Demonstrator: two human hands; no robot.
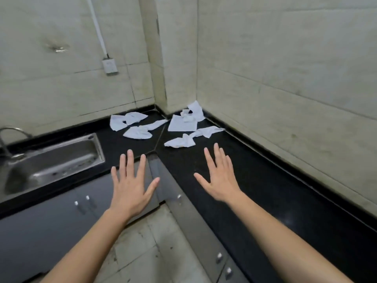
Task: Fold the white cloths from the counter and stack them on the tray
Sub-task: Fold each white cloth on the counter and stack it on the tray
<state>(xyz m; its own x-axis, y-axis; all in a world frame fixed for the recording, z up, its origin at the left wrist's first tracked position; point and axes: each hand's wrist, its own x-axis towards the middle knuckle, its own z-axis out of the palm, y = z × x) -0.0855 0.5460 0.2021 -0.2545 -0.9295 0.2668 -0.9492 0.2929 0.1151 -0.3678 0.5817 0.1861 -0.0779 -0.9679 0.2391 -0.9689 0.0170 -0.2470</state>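
Step in hand: first pick-up, nothing folded yet. The black L-shaped counter (255, 180) carries all the white cloths (182, 125), scattered and mostly crumpled in its far corner, some touching the wall base. No tray in view, so it must be found before stacking.

Left hand (132, 184) and right hand (220, 180) are both spread flat, palms down, holding nothing. The right is over the counter and the left is at its front edge. Whether either touches the counter cannot be told.

Judgement: take the nearest crumpled cloth (179, 142), just beyond the right fingertips. Draw it onto the bare counter in front, open it flat by two corners, then fold. The dark surface should show the edges well.

Room: pale tiled walls (285, 58) meet at a boxed corner. Tiled floor (142, 252) looks stained. Grey cabinet doors (51, 221) sit under the counter. A steel sink (61, 145) is set in at left, with a faucet (8, 137) behind it. A wall socket (109, 66) is above.
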